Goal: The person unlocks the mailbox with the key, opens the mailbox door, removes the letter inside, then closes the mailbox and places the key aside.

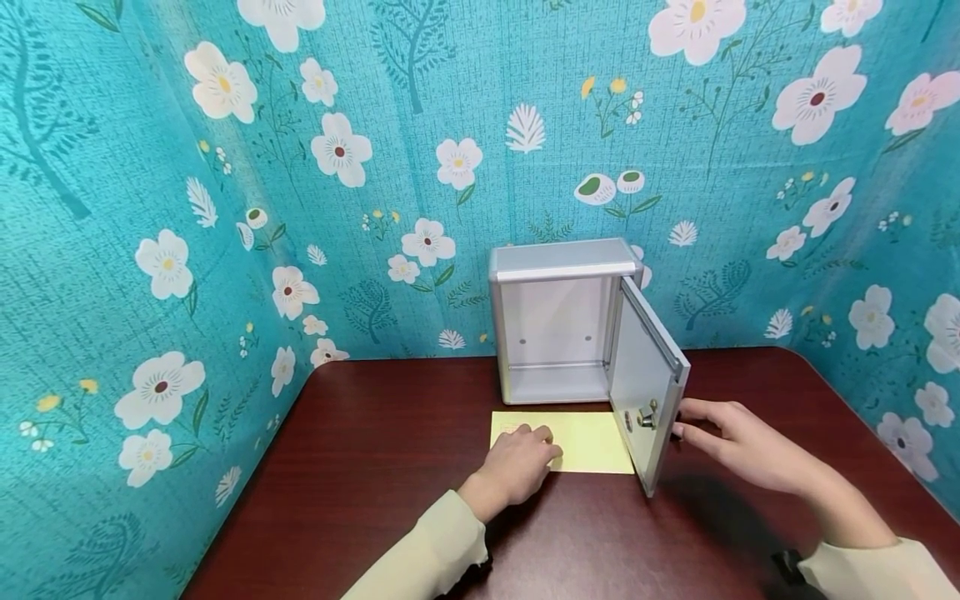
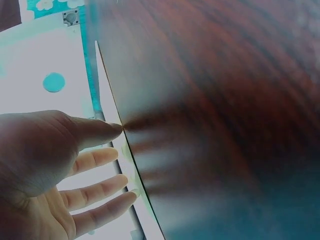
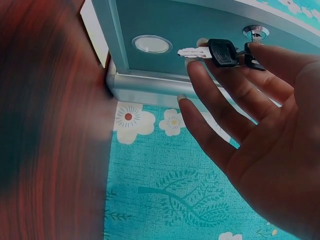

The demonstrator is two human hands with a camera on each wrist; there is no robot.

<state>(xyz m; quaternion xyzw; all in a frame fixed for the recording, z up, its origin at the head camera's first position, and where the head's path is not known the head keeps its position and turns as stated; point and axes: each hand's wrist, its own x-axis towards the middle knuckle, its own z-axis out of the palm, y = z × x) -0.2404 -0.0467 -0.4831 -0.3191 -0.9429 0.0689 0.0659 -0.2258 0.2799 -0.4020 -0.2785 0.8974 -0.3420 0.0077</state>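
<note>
Head view: reddish-brown table, floral backdrop

One bench; one box with one door; one yellow paper; two keys; two hands, one left hand, one right hand.

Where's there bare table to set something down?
The tabletop is bare left of the left hand and yellow paper, and in the far right corner beyond the right hand. Crowded: before the box, with paper, open door and hands.
</note>
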